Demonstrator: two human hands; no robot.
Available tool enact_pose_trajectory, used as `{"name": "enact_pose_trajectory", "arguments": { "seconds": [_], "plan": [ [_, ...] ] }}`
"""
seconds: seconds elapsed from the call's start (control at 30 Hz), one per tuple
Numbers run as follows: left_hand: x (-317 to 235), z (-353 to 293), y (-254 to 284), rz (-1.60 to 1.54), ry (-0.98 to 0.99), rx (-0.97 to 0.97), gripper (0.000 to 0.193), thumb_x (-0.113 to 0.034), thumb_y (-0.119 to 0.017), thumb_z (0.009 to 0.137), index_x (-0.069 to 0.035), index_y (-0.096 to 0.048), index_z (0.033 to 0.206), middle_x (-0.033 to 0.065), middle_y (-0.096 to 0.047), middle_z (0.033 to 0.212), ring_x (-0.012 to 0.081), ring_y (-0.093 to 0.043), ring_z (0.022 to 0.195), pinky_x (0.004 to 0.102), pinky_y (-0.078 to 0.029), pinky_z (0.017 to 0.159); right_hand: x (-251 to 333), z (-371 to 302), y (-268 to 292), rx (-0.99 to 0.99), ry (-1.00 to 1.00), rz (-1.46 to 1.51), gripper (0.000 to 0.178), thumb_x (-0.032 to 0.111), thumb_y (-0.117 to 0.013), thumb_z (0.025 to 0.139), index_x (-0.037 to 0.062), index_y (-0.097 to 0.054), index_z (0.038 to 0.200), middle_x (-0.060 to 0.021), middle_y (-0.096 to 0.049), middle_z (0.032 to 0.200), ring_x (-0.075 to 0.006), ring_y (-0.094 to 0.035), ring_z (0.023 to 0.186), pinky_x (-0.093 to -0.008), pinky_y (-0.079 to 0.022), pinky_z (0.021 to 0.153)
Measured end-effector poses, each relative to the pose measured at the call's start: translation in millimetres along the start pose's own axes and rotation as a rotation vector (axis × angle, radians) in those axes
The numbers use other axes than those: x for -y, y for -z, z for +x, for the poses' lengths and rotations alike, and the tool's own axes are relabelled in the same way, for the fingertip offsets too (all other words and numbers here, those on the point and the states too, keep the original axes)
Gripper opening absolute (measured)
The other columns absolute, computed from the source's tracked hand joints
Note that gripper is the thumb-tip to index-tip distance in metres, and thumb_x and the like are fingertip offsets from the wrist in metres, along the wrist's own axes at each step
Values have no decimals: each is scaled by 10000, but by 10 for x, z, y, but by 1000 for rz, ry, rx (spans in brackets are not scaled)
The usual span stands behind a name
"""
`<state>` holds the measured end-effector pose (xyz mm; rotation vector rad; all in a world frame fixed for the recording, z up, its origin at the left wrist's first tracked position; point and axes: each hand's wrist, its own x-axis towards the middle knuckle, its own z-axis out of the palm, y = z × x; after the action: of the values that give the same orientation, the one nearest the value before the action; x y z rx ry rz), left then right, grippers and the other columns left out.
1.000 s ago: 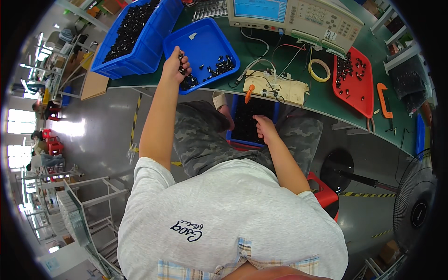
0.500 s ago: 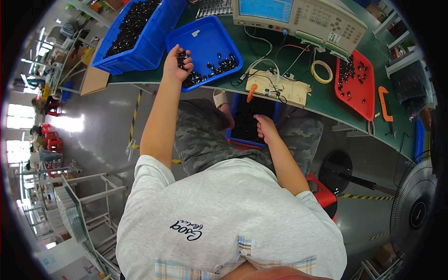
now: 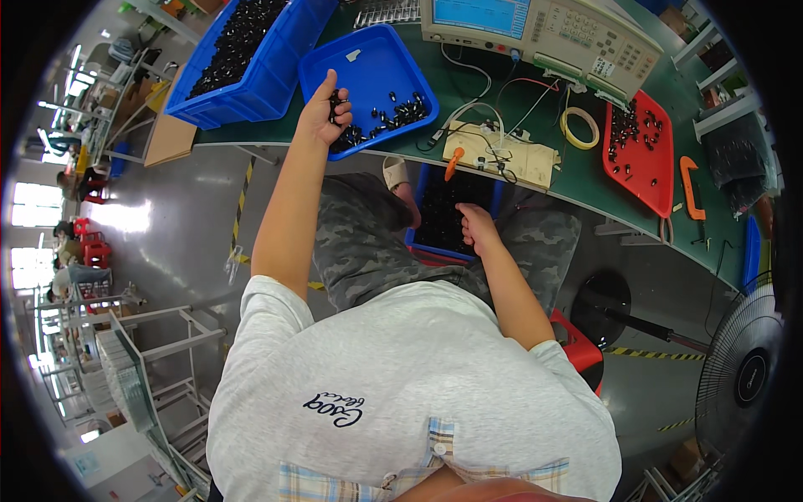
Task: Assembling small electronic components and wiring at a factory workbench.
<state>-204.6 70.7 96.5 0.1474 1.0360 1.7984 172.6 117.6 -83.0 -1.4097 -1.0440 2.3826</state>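
My left hand (image 3: 322, 113) is raised over the near edge of a shallow blue tray (image 3: 368, 63) and is closed on several small black parts (image 3: 337, 105). More of these black parts (image 3: 400, 113) lie loose in the tray. My right hand (image 3: 477, 227) hangs below the table edge, over a blue bin (image 3: 452, 205) of black parts between my knees; whether it holds anything is hidden. A beige test fixture (image 3: 502, 155) with wires and an orange handle sits on the green table between the two hands.
A deep blue bin (image 3: 251, 50) full of black parts stands at the left. A grey test instrument (image 3: 544, 33) sits at the back, with a red tray (image 3: 640, 146) of parts, a tape roll (image 3: 579, 127) and an orange tool (image 3: 690, 180) to the right. A fan (image 3: 740, 368) stands on the floor.
My left hand has lifted from the tray's parts with a handful and turned its fingers upward. My right hand stays over the bin at my knees.
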Motion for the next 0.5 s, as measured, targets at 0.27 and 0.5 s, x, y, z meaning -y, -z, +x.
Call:
{"name": "enact_pose_trajectory", "arguments": {
  "seconds": [0.27, 0.5],
  "plan": [
    [-9, -110, -131, 282, -32, -29, 235, -237, -575, 1047, -88, -568, 1229, 47, -661, 916, 72, -438, 522, 213, -323, 412, -21, 13, 6, -1, 1, -6, 267, 301, -617, 991, 119, -610, 1187, 54, -399, 661, -63, -325, 457, -259, -257, 403],
    [-58, -177, -232, 383, -4, 0, 317, -238, -596, 1038, -93, -560, 1317, 1, -646, 885, 44, -406, 494, 186, -282, 392, -1, 34, -8, -5, 3, -9, 283, 300, -621, 989, 110, -610, 1199, 51, -405, 659, -66, -332, 457, -261, -262, 401]
  ]
}}
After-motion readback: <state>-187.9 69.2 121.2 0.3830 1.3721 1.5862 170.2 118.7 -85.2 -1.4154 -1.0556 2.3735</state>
